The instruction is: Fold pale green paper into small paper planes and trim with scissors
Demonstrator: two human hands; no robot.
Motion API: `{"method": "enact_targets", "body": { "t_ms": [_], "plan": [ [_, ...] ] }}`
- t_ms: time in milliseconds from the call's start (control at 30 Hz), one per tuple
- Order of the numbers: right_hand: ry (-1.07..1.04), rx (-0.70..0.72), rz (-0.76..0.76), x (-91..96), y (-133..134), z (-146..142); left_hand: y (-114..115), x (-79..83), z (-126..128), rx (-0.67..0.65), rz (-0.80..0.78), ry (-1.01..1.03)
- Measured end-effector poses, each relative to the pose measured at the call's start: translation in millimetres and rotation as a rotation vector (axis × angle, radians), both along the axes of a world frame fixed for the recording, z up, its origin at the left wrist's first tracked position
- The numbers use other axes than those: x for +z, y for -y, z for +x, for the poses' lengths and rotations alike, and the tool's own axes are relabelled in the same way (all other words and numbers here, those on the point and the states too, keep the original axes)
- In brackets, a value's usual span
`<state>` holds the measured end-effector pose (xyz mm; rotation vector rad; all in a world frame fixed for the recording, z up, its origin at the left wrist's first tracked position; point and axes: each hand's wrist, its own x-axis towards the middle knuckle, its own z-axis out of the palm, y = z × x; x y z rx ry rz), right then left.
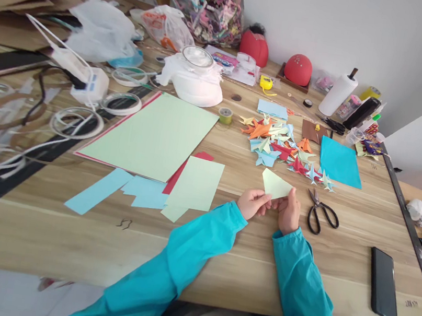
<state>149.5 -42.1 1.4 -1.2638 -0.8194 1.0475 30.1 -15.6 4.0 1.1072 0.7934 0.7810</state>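
While both of your hands sit close together just past the near edge of the surface (pixel 296 276), they are clamped on one folded piece of pale green paper (pixel 276 184). Your left hand (pixel 254 202) pinches its lower left edge between thumb and fingertips. Your right hand (pixel 289 212) grips the lower right corner with the thumb on top. The two hands almost touch under the paper, whose pointed end angles up and away from you to the left. You cannot tell from this view whether the paper rests on the wood or is lifted slightly off it.

Just to the right of your right hand lie the black scissors (pixel 322 211), flat, with the blades shut and pointing away from you. Further right, near the front edge, a black phone (pixel 384 284) lies flat with its screen dark.

Beyond your hands is a loose pile of folded paper shapes (pixel 284 148) in orange, red, blue and green. A teal sheet (pixel 340 161) lies just to the right of the pile.

To your left, a small green sheet (pixel 196 183) overlaps a red sheet (pixel 177 174). Light blue offcuts (pixel 97 191) are spread beside them. Further back, a large green sheet (pixel 154 136) lies flat. Past it stand a white moulded object (pixel 192 84) and, off to the left, a tangle of white cables (pixel 77 122). A white paper roll (pixel 337 95) stands upright at the far right, near the wall.
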Motion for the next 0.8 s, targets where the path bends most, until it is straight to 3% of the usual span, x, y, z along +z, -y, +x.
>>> {"method": "enact_targets", "body": {
  "t_ms": [133,300,467,600,800],
  "plan": [
    [-0.128,-0.051,0.029,-2.8,0.2,-1.0,-0.3,-0.1,0.6,-0.01,-0.007,-0.004],
    [-0.139,-0.088,0.044,-3.4,0.3,-1.3,0.6,2.6,0.4,-0.009,0.007,-0.027],
    [0.02,0.032,0.015,-4.0,2.3,0.2,4.0,7.4,-1.1,-0.005,0.1,-0.102],
    [0.041,0.038,0.0,-4.5,3.0,0.8,3.9,6.5,-1.5,0.057,0.16,-0.128],
    [0.128,0.154,-0.009,0.8,5.9,-1.6,-1.5,5.1,-3.3,0.114,0.13,-0.062]
  ]
}}
